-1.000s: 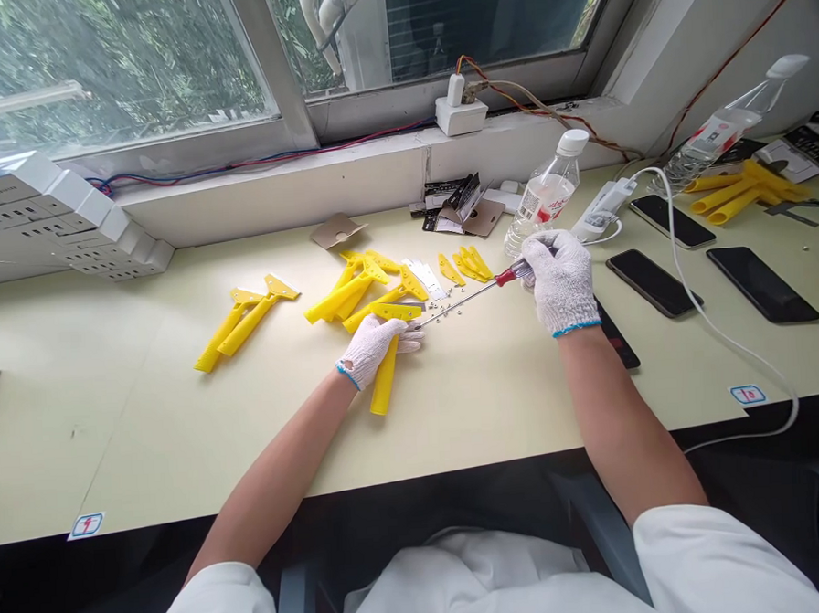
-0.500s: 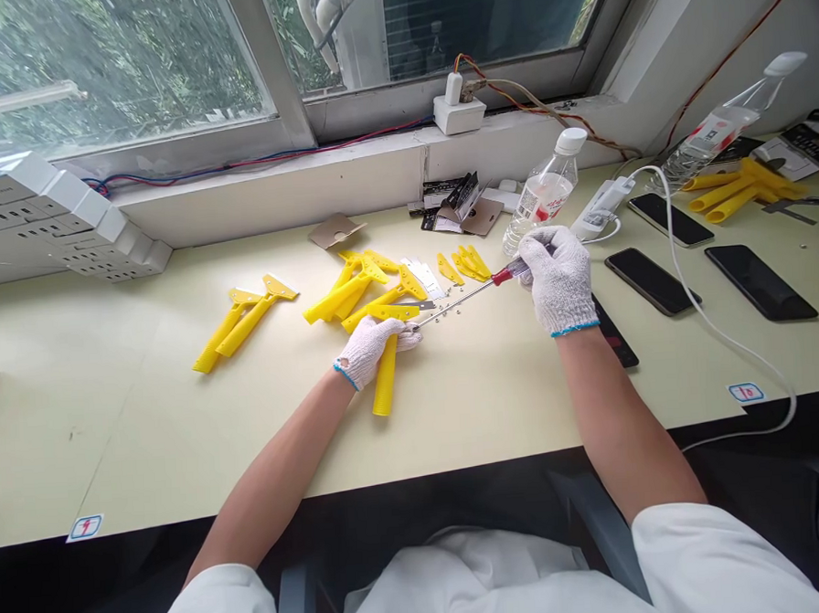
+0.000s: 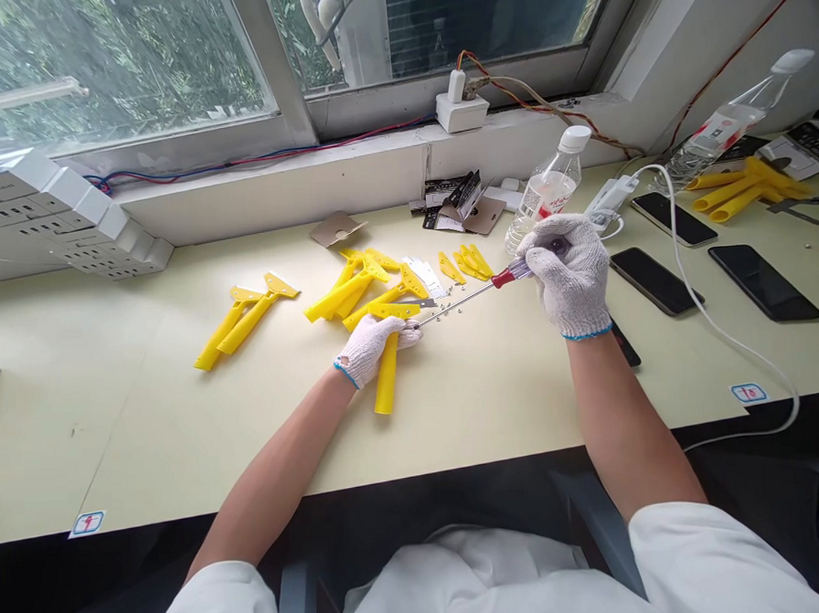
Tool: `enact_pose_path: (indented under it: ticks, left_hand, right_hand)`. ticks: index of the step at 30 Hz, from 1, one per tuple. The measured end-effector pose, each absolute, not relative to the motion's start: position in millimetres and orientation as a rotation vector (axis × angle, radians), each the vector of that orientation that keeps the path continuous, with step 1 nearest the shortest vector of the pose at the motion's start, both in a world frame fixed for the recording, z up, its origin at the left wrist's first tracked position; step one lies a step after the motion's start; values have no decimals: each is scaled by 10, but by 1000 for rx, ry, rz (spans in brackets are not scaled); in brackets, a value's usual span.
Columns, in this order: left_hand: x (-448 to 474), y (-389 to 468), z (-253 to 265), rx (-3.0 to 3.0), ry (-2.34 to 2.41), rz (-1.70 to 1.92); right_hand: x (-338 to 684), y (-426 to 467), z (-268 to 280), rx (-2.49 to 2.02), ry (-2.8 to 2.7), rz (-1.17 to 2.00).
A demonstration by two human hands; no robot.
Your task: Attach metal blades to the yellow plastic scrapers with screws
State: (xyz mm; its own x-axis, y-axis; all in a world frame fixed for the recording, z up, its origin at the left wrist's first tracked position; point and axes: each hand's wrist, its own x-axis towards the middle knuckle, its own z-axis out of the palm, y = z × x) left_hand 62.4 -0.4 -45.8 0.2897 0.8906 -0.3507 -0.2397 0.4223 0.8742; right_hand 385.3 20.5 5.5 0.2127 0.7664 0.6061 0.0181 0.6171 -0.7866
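Note:
My gloved left hand (image 3: 374,347) is closed around the head of a yellow scraper (image 3: 387,381), whose handle points toward me. My gloved right hand (image 3: 567,275) grips the clear and red handle of a screwdriver (image 3: 502,279). The shaft slants down to the left, and its tip meets the scraper's head at my left fingers; the exact contact is hidden. Just beyond lie more yellow scrapers (image 3: 346,296), white blades (image 3: 423,276), small yellow plates (image 3: 472,261) and several tiny screws (image 3: 451,311). Two scrapers (image 3: 245,321) lie apart to the left.
Behind my right hand stands a water bottle (image 3: 547,189). Several phones (image 3: 655,280) and a white cable (image 3: 712,318) lie to the right, near another bottle (image 3: 730,130) and yellow handles (image 3: 747,188). Torn packaging (image 3: 463,203) lies by the sill; white boxes (image 3: 61,215) are stacked at left.
My right hand has turned on the screwdriver handle, its fingers now opened more around the end, and shifted slightly right. My left hand and the scraper have stayed in place.

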Motion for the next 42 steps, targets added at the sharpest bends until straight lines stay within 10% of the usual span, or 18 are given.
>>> enact_pose_path:
  ticks: [15, 32, 37, 42]
  left_hand:
    - [661, -19, -394, 725, 984, 909]
    - [637, 5, -461, 822, 957, 844]
    - [640, -4, -439, 807, 958, 855]
    - [641, -8, -416, 766, 961, 866]
  right_hand:
    - [3894, 235, 97, -935, -1116, 494]
    - [3920, 282, -232, -2243, -1813, 371]
    - [3716, 134, -83, -2013, -1878, 222]
    - [3436, -95, 81, -1278, -2427, 981]
